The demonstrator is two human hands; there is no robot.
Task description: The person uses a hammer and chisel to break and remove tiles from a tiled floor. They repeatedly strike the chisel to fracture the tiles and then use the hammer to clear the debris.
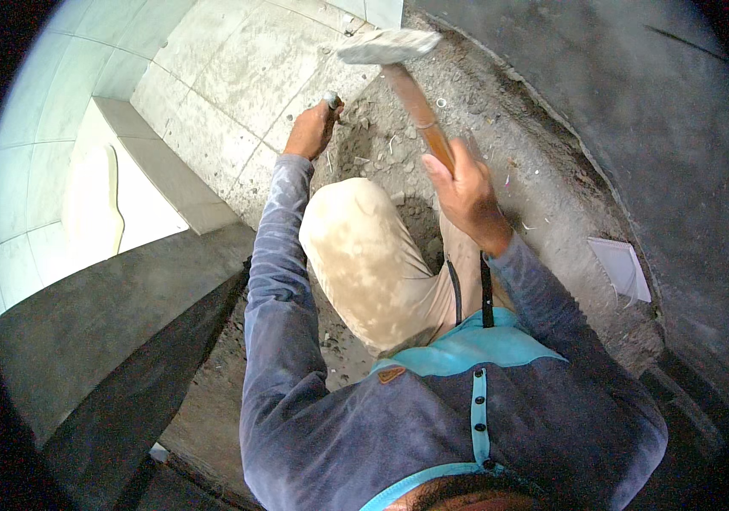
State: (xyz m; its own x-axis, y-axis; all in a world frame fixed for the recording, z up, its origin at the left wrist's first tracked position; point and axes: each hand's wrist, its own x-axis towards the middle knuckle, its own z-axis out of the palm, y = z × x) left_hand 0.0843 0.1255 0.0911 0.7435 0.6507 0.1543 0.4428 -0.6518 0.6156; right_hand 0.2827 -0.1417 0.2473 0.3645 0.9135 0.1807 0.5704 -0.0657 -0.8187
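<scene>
My left hand (311, 133) is closed around a metal chisel (332, 99), whose round head sticks out above the fist. Most of its shaft is hidden by my fingers. The fist is over the broken edge of the pale floor tiles (256, 57). In my right hand (467, 191) is a hammer (419, 105), gripped by the lower part of its wooden handle. The hammer's heavy, dusty head (390, 48) is raised up and to the right of the chisel, apart from it, and looks slightly blurred.
Rubble and loose dirt (377, 140) lie between the tiles and a dark wall (594, 83) on the right. A spiral notebook (621, 267) rests at the wall's foot. On the left are a concrete ledge (128, 287) and a tiled wall (51, 121). My bent knee (352, 223) is below the hands.
</scene>
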